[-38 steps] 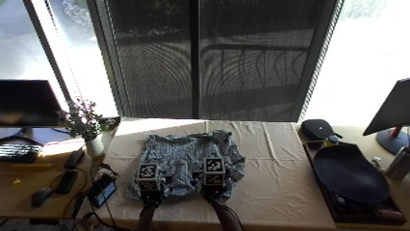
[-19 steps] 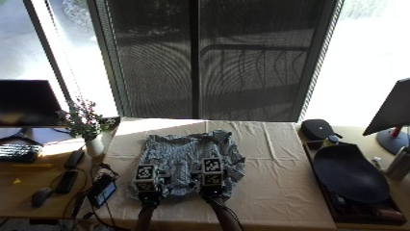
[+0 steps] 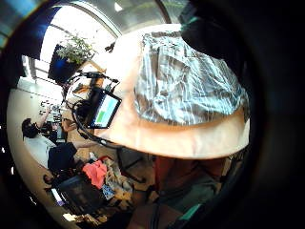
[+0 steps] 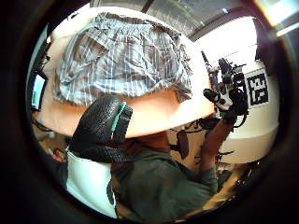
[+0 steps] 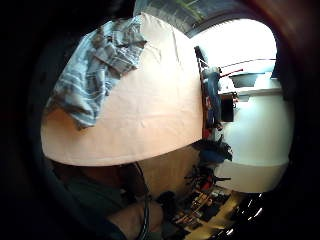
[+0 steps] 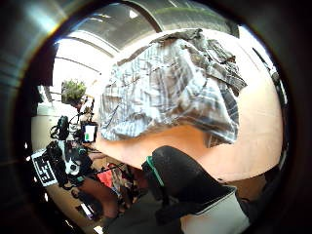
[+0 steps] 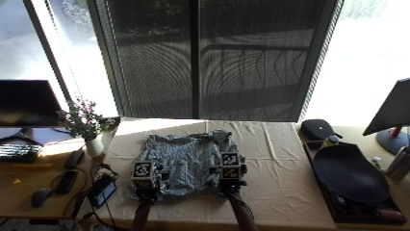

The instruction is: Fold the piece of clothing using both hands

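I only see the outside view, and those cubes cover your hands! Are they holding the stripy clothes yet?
Observer: No. The left thumb side palm view shows the left hand by the near edge of the table, off the stripy clothes.
Operator: And the other hand?
Observer: The right hand holds nothing either; its thumb is off the cloth.
Operator: Is any cloth hanging off the table?
Observer: No. In the right little finger side palm view, the hem stops short of the edge.

I wore black textured gloves (image 4: 96,128) with a green band and white cuff at the wrist, plus a dark green shirt (image 4: 159,186).
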